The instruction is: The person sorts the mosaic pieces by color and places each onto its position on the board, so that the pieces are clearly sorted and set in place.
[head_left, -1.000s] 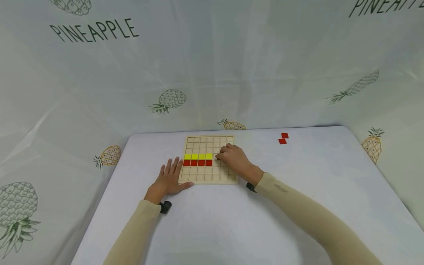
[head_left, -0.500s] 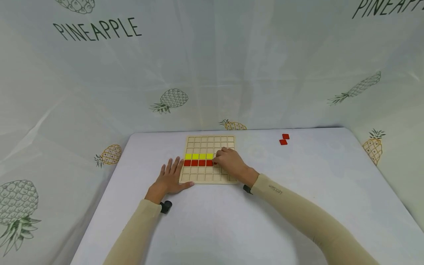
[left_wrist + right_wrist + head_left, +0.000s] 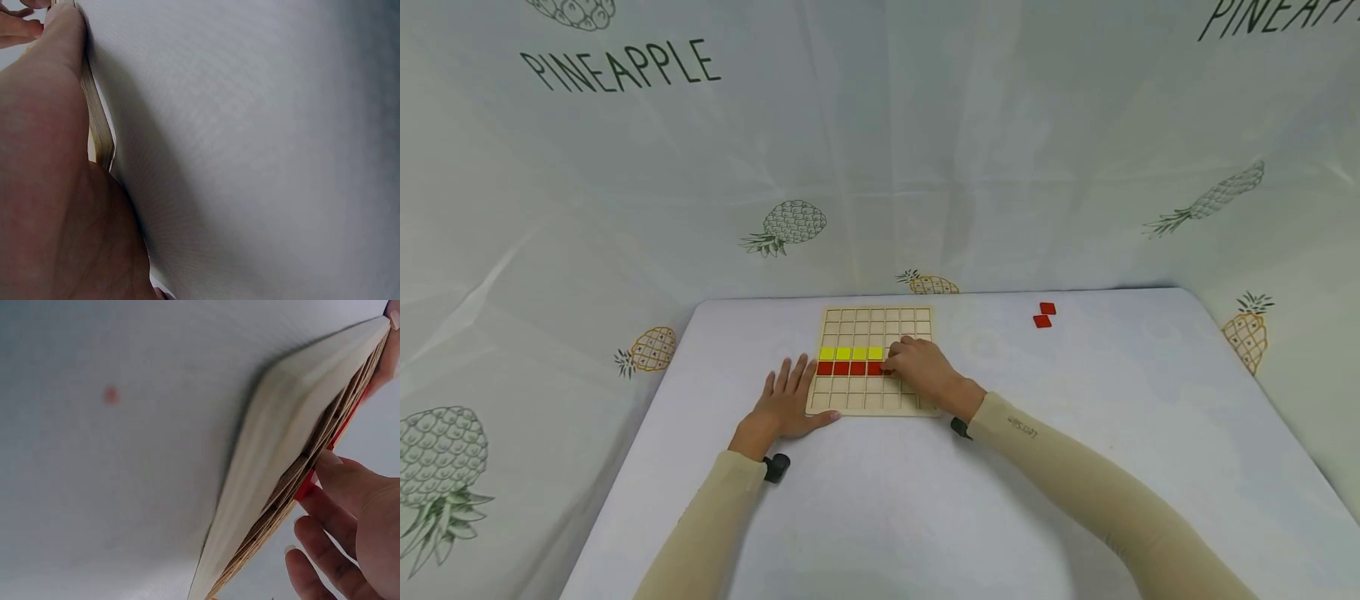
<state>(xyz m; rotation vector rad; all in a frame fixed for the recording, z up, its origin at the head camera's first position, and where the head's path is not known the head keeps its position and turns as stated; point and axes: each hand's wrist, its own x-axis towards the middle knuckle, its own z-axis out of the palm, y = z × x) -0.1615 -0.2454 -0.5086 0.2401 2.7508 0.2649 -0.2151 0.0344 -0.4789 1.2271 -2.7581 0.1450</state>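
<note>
A wooden grid board (image 3: 863,401) lies on the table, with a row of yellow tiles (image 3: 852,353) above a row of red tiles (image 3: 850,368). My left hand (image 3: 782,408) rests spread at the board's lower left corner, fingers along its left side and thumb on the front edge. My right hand (image 3: 925,368) reaches over the right part of the board. Between its thumb and index finger it pinches a red tile (image 3: 305,485), low at the grid cells and just right of the red row. In the head view the fingers mostly cover that tile.
Two loose red tiles (image 3: 1042,321) lie near the table's back edge, to the right of the board. A pineapple-print curtain (image 3: 880,167) hangs behind the white table (image 3: 865,517) and at its sides.
My right hand has shifted slightly left and toward me, from beside the yellow row to the end of the red row. The left hand has stayed in place.
</note>
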